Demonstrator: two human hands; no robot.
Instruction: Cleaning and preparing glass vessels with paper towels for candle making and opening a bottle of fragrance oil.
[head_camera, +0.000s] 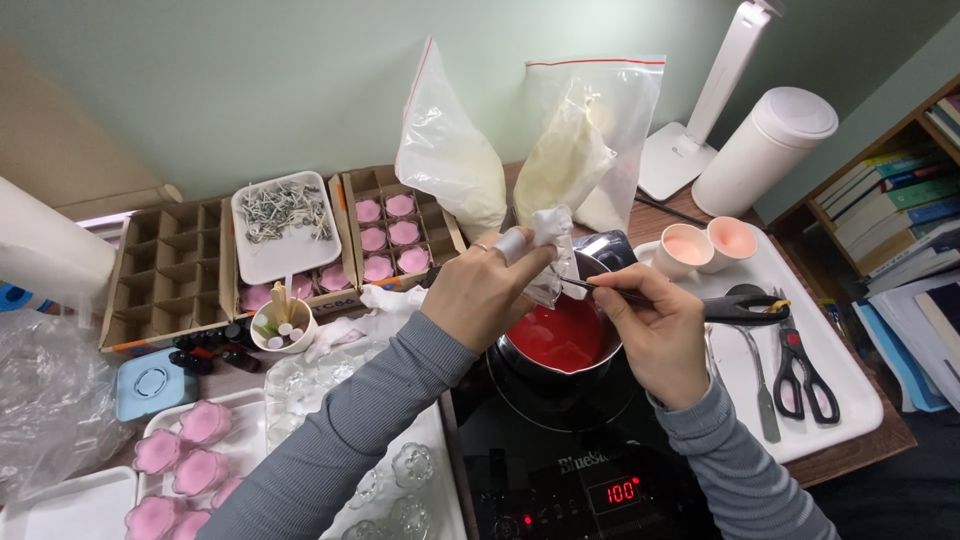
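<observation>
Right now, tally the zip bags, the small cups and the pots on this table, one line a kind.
Zip bags: 2
Small cups: 2
Pot: 1
Total: 5

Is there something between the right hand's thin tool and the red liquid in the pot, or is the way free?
Partly blocked. The left hand holds a crumpled white tissue over the pot rim, right where the thin tool in the right hand points. Beyond it, the red liquid lies uncovered.
</observation>
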